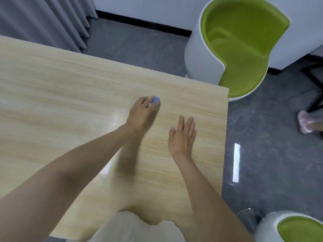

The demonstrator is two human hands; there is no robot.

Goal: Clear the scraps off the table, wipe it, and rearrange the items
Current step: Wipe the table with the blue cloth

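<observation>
Two bare hands are over the pale wooden table [70, 84]. The left hand [142, 112] grips a small blue wiper [155, 100], blurred, on the tabletop toward the far right corner. The right hand [182, 137] is spread flat just beside it, fingers straight, holding nothing. A green-seated chair [244, 49] stands beyond the corner.

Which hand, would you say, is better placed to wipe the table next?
Likely the left: the left hand grips the blue cloth on the table; the right hand is open, holding nothing.
</observation>
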